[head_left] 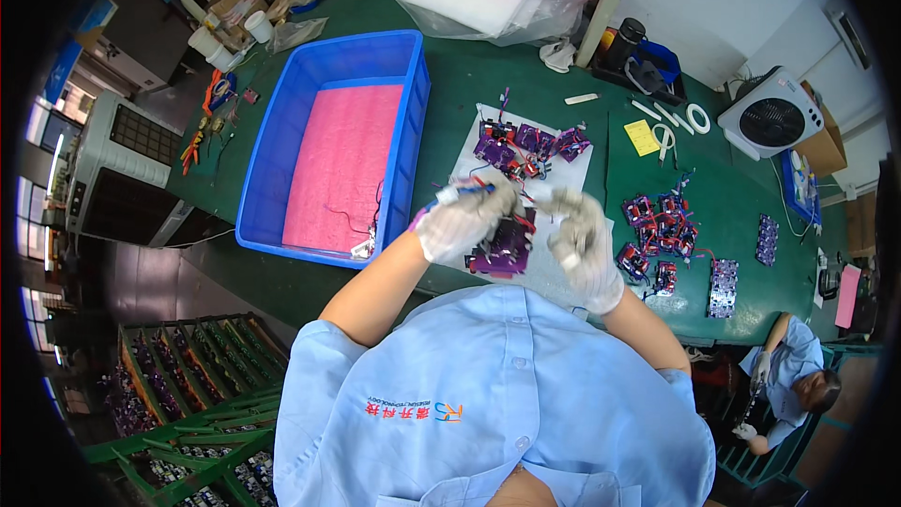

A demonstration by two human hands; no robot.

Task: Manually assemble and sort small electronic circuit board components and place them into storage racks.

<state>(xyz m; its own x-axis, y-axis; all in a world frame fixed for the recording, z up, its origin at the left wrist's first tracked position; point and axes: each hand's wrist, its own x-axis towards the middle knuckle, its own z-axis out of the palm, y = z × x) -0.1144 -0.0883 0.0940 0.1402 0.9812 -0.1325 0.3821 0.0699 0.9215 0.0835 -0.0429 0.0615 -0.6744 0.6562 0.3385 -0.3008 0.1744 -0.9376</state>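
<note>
My left hand, in a white glove, is closed around coloured wires with a white connector at their end. Just below its fingers is a purple circuit board with red wires, over a white sheet on the green bench. My right hand, also gloved, is raised to the right of this board with its fingers curled. Motion smears its fingertips, so whatever they may pinch does not show. Beyond both hands lies a cluster of purple circuit boards with wires.
A blue bin, lined with pink foam, stands at left with a wired part in its near corner. More wired boards lie at right beside bare boards. Scissors, a tape roll and a fan are farther back. Another person sits at lower right.
</note>
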